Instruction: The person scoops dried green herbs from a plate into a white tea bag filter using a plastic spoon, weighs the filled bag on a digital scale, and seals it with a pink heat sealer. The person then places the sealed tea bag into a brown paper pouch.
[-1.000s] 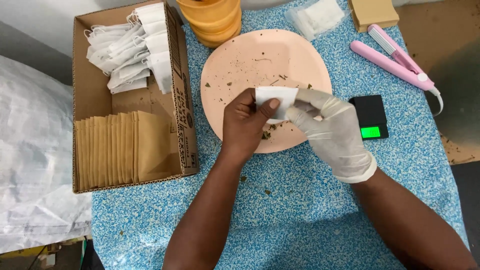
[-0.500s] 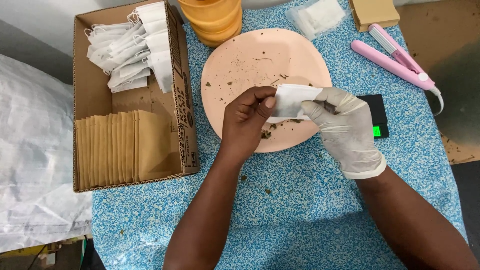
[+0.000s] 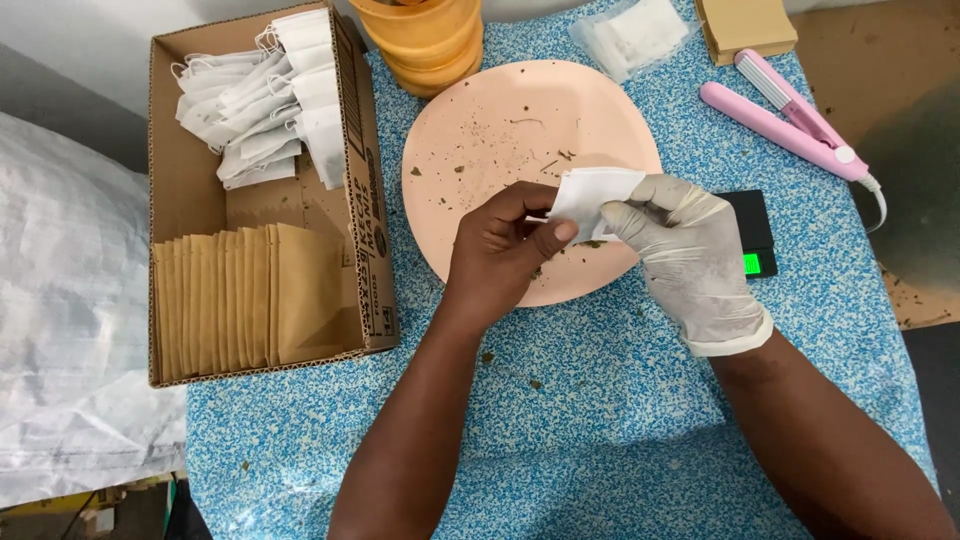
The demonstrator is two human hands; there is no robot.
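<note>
**Both your hands are on one little white pouch over the pink plate**

So you've got a small white filter pouch (image 3: 590, 195) held up between both hands, right above the pink plate (image 3: 480, 130). Your bare left hand (image 3: 505, 255) is pinching its lower left edge, thumb pressed against the curled fingers. Your right hand (image 3: 690, 255), the one in the white glove, grips the pouch's right side with the fingertips closed on it. The pouch sits tilted, not flat.

The plate is dusted with dark leaf crumbs and lies on a blue speckled table (image 3: 600, 420). Just behind your gloved hand there's a small black scale (image 3: 752, 235) with a green lit display, partly hidden. Further right lies a pink sealing tool (image 3: 790, 125).

On your left is a cardboard box (image 3: 190, 200): a heap of white pouches with strings (image 3: 265, 95) at the far end, a row of brown paper envelopes (image 3: 245, 300) at the near end. An orange container (image 3: 425, 40) stands just past the plate.
</note>
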